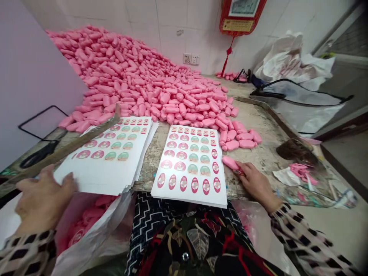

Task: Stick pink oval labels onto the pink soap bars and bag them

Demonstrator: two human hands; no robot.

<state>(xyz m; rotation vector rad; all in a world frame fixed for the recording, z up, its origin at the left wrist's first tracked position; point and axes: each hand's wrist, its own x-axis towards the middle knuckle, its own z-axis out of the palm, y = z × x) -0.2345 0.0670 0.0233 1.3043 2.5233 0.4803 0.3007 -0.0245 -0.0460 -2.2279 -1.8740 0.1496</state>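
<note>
My right hand (255, 185) is closed on one end of a small pink sausage-shaped packet (230, 162), low over the worn wooden table (148, 168). Just left of it lies a stack of white sticker sheets (161, 194), printed with pink and green labels and overhanging the front edge. My left hand (44, 197), a little blurred, has its fingers spread beside another stack of sticker sheets (109, 180). Whether the fingertips touch that paper I cannot tell. A long worn strip (86, 137) crosses over the left stack.
A big heap of pink packets (129, 76) rises against the wall. Black-handled scissors (38, 154) lie at far left. An open bag with more pink packets (86, 218) hangs below. On the right are a clear zip bag (304, 105), a curved wooden strip (268, 111) and scraps (303, 174).
</note>
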